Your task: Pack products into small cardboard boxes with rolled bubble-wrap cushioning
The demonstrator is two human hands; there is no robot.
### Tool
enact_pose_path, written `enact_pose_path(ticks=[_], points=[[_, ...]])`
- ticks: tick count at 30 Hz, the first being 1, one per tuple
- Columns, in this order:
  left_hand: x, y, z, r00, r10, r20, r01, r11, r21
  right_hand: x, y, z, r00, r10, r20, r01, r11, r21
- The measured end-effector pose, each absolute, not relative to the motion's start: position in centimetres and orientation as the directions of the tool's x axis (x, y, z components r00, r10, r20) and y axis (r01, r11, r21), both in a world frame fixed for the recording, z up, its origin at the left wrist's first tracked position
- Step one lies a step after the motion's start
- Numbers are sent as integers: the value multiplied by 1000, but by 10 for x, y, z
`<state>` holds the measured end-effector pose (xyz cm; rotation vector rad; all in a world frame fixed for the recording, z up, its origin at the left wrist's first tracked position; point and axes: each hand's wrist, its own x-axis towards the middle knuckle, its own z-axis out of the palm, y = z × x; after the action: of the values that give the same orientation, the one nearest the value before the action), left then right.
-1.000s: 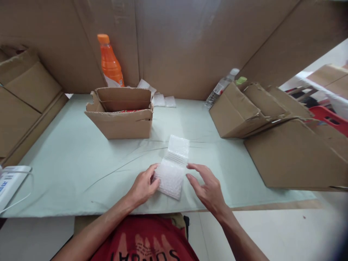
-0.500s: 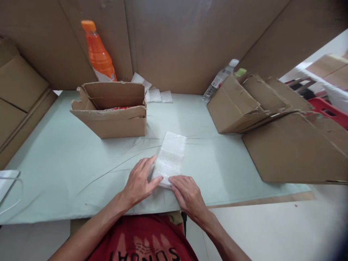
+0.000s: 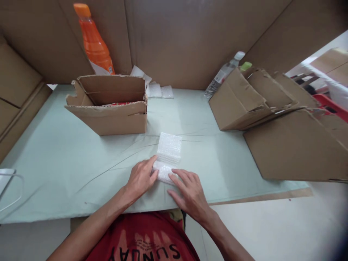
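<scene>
White bubble wrap point(image 3: 169, 148) runs lengthwise away from me, its near end between my half-open left grip point(image 3: 155, 166) and spread right grip point(image 3: 171, 183), both touching.

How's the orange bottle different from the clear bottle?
The orange bottle has an orange cap, the clear bottle a white cap. The orange bottle looks bigger in this picture than the clear bottle. Both are capped and near the cardboard wall.

Soft, diffuse light; faint shadows; dark, blurred lower-right corner.
</scene>
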<state>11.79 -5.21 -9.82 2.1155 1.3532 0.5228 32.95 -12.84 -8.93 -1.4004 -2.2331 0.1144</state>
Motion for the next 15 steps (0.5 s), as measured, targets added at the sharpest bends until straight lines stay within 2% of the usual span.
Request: enact_pose_path(ticks=[2, 4, 6, 8, 10, 12, 15], points=[[114, -56, -93, 431, 887, 164, 646, -430, 631, 326, -122, -95, -340, 882, 327, 824, 447, -349], [107, -62, -90, 502, 817, 282, 561, -556, 613, 327, -116, -99, -287, 912, 292, 787, 399, -470], [102, -68, -89, 577, 754, 315, 482, -625, 614, 330, -114, -99, -257, 945, 202, 722, 327, -610], [102, -69, -92, 589, 756, 286, 476, -610, 633, 333, -114, -95, -232, 958, 168, 708, 285, -646], [107, -63, -96, 556, 800, 226, 541, -554, 633, 333, -117, -90, -183, 949, 258, 769, 302, -563], [114, -53, -99, 520, 838, 162, 625, -503, 597, 330, -119, -87, -188, 913, 361, 839, 340, -425], [121, -43, -99, 437, 892, 112, 703, -417, 576, 321, -117, -88, -303, 890, 340, 865, 407, -294]])
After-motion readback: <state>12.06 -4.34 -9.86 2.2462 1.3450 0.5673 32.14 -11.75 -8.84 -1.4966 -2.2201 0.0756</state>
